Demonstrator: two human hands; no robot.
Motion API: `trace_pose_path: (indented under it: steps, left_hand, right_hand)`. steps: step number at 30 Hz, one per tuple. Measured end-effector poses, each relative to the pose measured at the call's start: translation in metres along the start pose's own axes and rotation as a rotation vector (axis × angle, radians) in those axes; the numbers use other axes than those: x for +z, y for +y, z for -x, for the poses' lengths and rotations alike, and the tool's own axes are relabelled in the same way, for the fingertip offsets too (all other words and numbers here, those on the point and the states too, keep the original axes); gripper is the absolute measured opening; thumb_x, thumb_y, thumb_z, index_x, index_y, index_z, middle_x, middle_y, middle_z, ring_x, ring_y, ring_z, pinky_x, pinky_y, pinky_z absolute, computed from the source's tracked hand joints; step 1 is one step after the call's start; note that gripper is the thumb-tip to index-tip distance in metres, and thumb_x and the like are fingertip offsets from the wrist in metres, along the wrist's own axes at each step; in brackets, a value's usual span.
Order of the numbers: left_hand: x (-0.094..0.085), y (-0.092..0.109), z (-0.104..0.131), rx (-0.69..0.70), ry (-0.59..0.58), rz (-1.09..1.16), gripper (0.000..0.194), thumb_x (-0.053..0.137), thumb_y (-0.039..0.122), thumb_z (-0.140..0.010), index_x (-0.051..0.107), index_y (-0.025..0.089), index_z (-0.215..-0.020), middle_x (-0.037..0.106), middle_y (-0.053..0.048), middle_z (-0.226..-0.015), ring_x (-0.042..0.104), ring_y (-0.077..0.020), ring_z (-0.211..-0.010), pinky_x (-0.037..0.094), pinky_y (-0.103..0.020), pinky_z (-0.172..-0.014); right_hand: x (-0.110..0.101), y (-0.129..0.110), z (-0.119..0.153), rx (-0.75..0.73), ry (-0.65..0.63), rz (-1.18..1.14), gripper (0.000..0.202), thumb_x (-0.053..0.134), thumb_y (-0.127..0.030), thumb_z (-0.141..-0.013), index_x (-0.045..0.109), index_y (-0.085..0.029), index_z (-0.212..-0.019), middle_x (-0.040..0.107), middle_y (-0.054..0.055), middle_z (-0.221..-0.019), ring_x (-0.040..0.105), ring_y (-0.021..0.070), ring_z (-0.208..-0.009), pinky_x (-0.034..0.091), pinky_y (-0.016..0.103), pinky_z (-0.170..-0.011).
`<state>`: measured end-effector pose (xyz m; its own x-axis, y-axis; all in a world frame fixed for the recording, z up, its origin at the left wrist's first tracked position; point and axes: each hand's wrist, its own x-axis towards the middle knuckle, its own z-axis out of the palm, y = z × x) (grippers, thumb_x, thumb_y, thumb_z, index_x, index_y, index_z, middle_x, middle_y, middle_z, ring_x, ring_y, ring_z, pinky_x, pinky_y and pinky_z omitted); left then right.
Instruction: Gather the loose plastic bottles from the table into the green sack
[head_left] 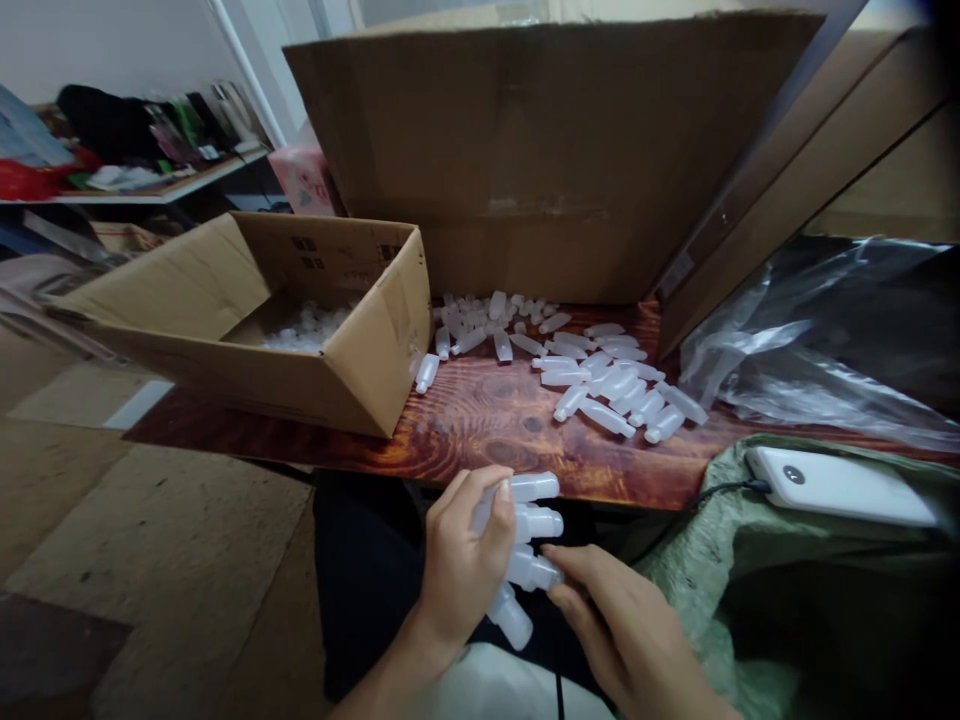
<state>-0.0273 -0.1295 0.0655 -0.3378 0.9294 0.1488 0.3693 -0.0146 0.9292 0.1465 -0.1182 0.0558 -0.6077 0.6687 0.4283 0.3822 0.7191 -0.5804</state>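
Both hands, the left hand (461,565) and right hand (630,635), are bare, with unsleeved forearms, above dark trousers.

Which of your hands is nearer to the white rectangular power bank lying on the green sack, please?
The right hand. It sits below and left of the white rectangular power bank, fingertips on the small translucent plastic bottles; the left hand, gripping those bottles, is farther left.

No readable text anywhere. Small cardboard box (352,300) carried dark printed marks on its inner wall and a faint print on its outer side, all too blurred to read. Pink pack (304,178) behind it showed a pattern, no legible words. Large box (547,150) had a strip of tape, nothing printed that could be read.
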Motion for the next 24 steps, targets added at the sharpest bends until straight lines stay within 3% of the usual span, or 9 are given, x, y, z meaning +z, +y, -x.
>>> trace_pose_path:
  steps: [2,4,7,14,16,20,24]
  left_hand:
    - [0.002,0.001,0.000,0.015,-0.020,0.004,0.021,0.047,0.031,-0.094,0.064,0.022,-0.104,0.065,-0.003,-0.098,0.060,-0.0157,-0.092,0.046,-0.028,-0.084]
    - [0.002,0.002,0.001,0.015,-0.029,0.005,0.021,0.048,0.031,-0.094,0.064,0.021,-0.104,0.065,-0.003,-0.099,0.060,-0.0153,-0.093,0.046,-0.027,-0.085]
    - [0.001,0.000,0.001,0.001,-0.041,0.012,0.022,0.048,0.031,-0.094,0.065,0.021,-0.103,0.066,-0.003,-0.098,0.061,-0.0153,-0.092,0.046,-0.027,-0.084]
    - [-0.002,0.000,0.001,-0.006,-0.136,0.041,0.022,0.049,0.033,-0.093,0.066,0.021,-0.101,0.067,-0.003,-0.097,0.062,-0.0153,-0.089,0.048,-0.025,-0.081]
    - [-0.002,0.001,0.000,-0.032,-0.151,0.059,0.024,0.048,0.035,-0.093,0.066,0.020,-0.100,0.068,-0.004,-0.097,0.063,-0.0164,-0.088,0.049,-0.027,-0.082]
    - [0.000,0.000,-0.002,-0.083,-0.163,0.068,0.026,0.048,0.039,-0.093,0.066,0.021,-0.100,0.069,-0.004,-0.097,0.064,-0.0174,-0.087,0.049,-0.029,-0.084]
    - [0.010,0.001,-0.002,-0.102,-0.167,0.071,0.027,0.047,0.041,-0.093,0.065,0.022,-0.098,0.069,-0.003,-0.095,0.064,-0.0170,-0.086,0.049,-0.029,-0.084]
  right_hand:
    - [-0.003,0.000,0.003,0.067,-0.007,0.027,0.017,0.041,-0.020,-0.098,0.057,-0.021,-0.101,0.065,0.000,-0.075,0.062,0.0121,-0.062,0.049,0.022,-0.055]
    - [-0.008,0.000,0.005,0.077,-0.005,0.073,0.018,0.040,-0.024,-0.099,0.057,-0.021,-0.103,0.062,-0.001,-0.068,0.060,0.0112,-0.056,0.046,0.022,-0.052]
    - [-0.017,0.000,0.009,-0.026,-0.064,0.144,0.037,0.038,-0.044,-0.099,0.052,-0.018,-0.122,0.061,0.001,-0.068,0.060,0.0144,-0.056,0.046,0.026,-0.051]
    - [-0.028,0.004,0.022,-0.059,-0.167,0.178,0.048,0.034,-0.051,-0.098,0.046,-0.020,-0.132,0.063,0.003,-0.076,0.061,0.0167,-0.063,0.048,0.028,-0.057]
    - [-0.028,0.003,0.024,-0.047,-0.201,0.185,0.046,0.033,-0.050,-0.099,0.048,-0.020,-0.130,0.062,0.002,-0.075,0.060,0.0152,-0.060,0.046,0.026,-0.054]
    - [-0.023,-0.001,0.023,-0.060,-0.111,0.182,0.046,0.037,-0.048,-0.099,0.043,-0.018,-0.133,0.061,0.005,-0.080,0.059,0.0155,-0.064,0.047,0.027,-0.056]
    - [-0.007,-0.002,0.022,-0.076,-0.051,0.152,0.032,0.045,-0.018,-0.095,0.044,-0.020,-0.127,0.061,0.005,-0.085,0.056,0.0148,-0.067,0.045,0.026,-0.057]
